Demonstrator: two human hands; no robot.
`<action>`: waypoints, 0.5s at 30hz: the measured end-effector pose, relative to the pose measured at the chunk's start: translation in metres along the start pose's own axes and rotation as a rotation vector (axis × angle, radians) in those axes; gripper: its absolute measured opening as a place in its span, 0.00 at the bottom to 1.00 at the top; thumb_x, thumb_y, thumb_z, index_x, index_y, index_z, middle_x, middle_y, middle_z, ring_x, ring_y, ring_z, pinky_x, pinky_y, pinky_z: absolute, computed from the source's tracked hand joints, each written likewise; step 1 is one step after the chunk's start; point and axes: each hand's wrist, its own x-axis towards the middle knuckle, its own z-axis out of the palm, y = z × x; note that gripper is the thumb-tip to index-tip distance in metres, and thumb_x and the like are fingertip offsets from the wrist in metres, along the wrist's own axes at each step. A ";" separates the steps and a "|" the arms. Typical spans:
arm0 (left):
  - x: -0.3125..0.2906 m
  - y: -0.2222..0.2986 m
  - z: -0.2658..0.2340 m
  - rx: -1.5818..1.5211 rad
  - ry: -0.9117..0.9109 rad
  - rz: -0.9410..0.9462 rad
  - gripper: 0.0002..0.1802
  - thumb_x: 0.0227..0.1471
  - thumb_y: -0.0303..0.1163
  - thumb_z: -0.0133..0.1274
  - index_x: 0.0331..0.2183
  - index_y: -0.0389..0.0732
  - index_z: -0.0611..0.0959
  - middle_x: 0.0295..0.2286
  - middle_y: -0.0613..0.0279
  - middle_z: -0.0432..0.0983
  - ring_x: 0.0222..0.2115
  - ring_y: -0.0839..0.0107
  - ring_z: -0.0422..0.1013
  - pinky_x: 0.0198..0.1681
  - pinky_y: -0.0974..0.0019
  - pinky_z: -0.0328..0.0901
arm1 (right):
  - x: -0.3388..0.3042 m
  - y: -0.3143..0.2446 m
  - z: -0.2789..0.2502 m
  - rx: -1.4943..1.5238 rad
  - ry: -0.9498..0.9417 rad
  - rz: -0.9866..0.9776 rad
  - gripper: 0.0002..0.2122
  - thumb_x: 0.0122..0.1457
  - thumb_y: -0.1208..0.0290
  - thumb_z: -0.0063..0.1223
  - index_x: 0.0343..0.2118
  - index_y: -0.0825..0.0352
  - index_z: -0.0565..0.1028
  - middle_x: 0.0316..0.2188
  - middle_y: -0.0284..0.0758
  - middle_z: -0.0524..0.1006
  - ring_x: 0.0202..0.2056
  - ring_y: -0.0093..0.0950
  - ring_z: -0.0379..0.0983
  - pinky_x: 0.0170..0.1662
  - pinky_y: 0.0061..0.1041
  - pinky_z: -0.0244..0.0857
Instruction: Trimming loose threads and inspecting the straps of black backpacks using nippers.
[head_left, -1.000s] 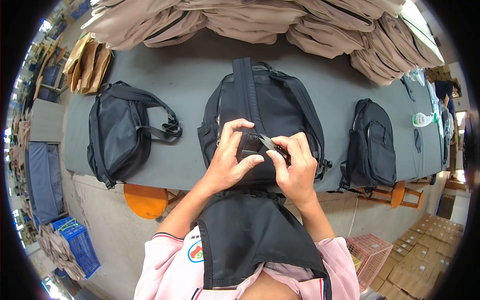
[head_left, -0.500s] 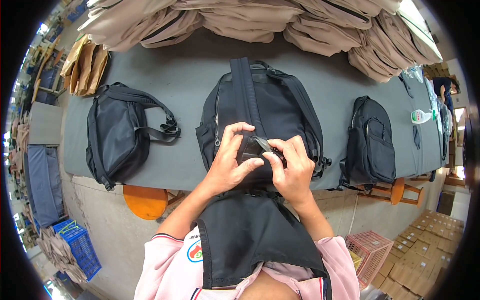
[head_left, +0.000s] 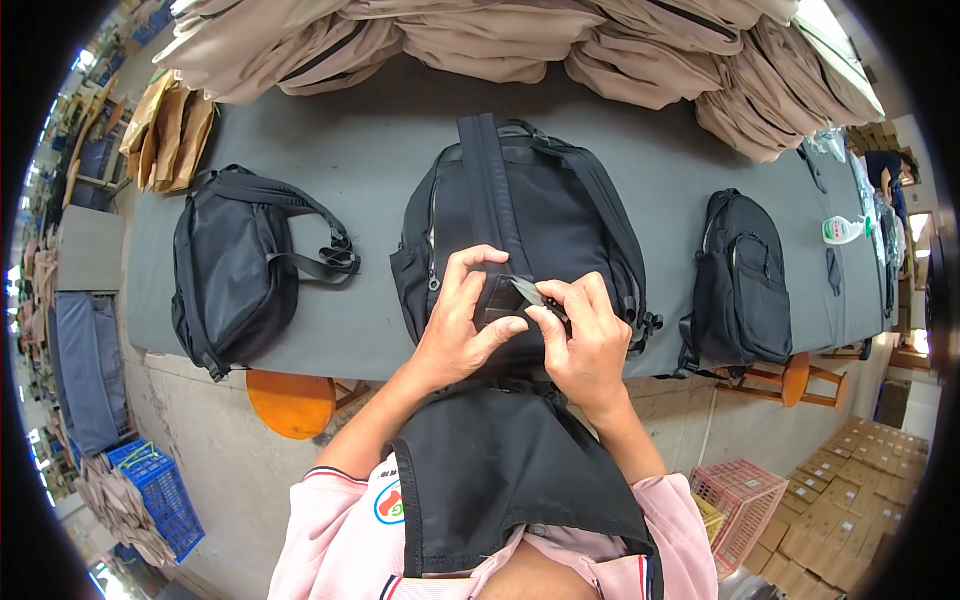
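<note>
One backpack [head_left: 560,205] | over its near end, right hand [head_left: 590,328] grasps snips [head_left: 546,303], tips at flap [head_left: 491,304] | left hand [head_left: 460,325] around flap, hold unclear | seemingly trimming; next needs steady blades

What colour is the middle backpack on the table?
The middle backpack looks black or very dark navy; the head view shows it.
</note>
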 end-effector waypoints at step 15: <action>0.010 0.005 -0.001 0.147 -0.028 0.134 0.24 0.42 0.35 0.61 0.37 0.30 0.71 0.47 0.49 0.60 0.47 0.55 0.62 0.49 0.60 0.60 | 0.004 0.000 -0.018 -0.058 -0.034 0.010 0.08 0.47 0.73 0.57 0.31 0.64 0.73 0.25 0.33 0.69 0.21 0.33 0.70 0.23 0.27 0.64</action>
